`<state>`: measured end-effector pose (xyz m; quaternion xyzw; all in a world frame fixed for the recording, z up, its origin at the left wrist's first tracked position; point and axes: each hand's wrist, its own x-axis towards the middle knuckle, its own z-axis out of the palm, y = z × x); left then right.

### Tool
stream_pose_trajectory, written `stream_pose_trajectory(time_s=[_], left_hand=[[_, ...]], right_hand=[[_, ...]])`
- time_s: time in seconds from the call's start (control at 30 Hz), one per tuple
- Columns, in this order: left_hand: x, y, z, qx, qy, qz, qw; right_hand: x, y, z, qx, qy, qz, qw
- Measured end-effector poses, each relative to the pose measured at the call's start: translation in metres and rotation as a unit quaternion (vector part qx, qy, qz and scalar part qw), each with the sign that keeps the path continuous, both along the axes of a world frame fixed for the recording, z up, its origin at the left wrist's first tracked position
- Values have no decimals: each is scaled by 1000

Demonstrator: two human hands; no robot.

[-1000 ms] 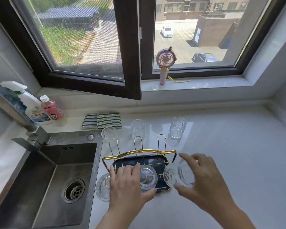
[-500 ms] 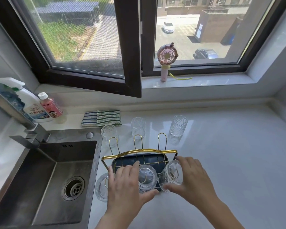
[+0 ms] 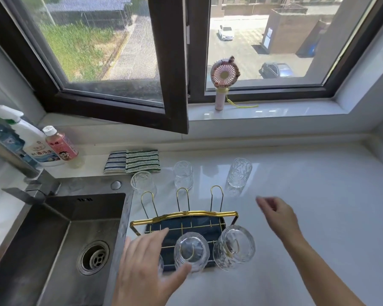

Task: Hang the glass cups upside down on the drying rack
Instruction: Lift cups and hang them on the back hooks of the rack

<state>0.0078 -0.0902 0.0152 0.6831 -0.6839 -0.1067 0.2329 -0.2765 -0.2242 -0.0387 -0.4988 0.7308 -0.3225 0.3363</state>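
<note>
Rippled glass cups (image 3: 191,252), gold wire rack (image 3: 184,215)

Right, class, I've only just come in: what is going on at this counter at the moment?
A person is hanging glass cups upside down on a gold wire drying rack beside the sink. Two cups sit inverted on the near hooks, and a third is mostly hidden under the left hand. The empty right hand is open above the counter, near the rightmost of three upright cups behind the rack. The three far hooks are bare.
</note>
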Motion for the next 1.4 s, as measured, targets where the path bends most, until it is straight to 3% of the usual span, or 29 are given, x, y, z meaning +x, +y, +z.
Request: stream_pose_trajectory(time_s=[0.13, 0.23, 0.3, 0.37, 0.47, 0.53, 0.6, 0.67, 0.73, 0.83, 0.93, 0.97, 1.1, 1.17, 1.27, 1.4], left_hand=[[13, 4, 1, -83, 41, 24, 995], [22, -3, 10, -73, -11, 39, 996], [29, -11, 14, -19, -50, 38, 998], [32, -16, 19, 49, -4, 62, 997], [21, -15, 22, -32, 62, 81, 994], [14, -22, 30, -56, 103, 81, 990], [10, -42, 39, -25, 147, 82, 985], [2, -72, 49, 21, 183, 43, 982], [-14, -107, 55, 79, 250, -12, 965], [-43, -153, 63, 160, 359, -95, 915], [-59, -170, 63, 104, 391, -147, 903], [-58, -173, 61, 89, 376, -149, 910], [-45, -182, 56, 69, 212, -129, 966], [-43, -185, 50, 66, 112, -119, 984], [-46, -188, 32, 114, 35, -117, 986], [-50, -190, 2, 127, -98, -137, 977]], right_hand=[[6, -65, -31, 108, 72, 58, 990], [19, -106, -38, 71, 146, 76, 984], [27, -130, -39, 55, 206, 101, 972], [32, -149, -40, 66, 240, 137, 959], [31, -167, -35, 91, 234, 156, 955], [30, -171, -24, 66, 119, 101, 986], [29, -167, -2, 20, -110, 17, 994], [30, -154, 31, 11, -305, 12, 952], [32, -130, 61, 27, -443, 86, 892], [41, -92, 77, 2, -523, 215, 825], [46, -64, 70, 0, -560, 264, 786], [45, -59, 65, 14, -549, 258, 795], [33, -47, 51, 55, -376, 205, 902], [28, -46, 45, 59, -360, 164, 916], [26, -45, 42, 53, -335, 128, 932], [33, -39, 41, 21, -247, 168, 954]])
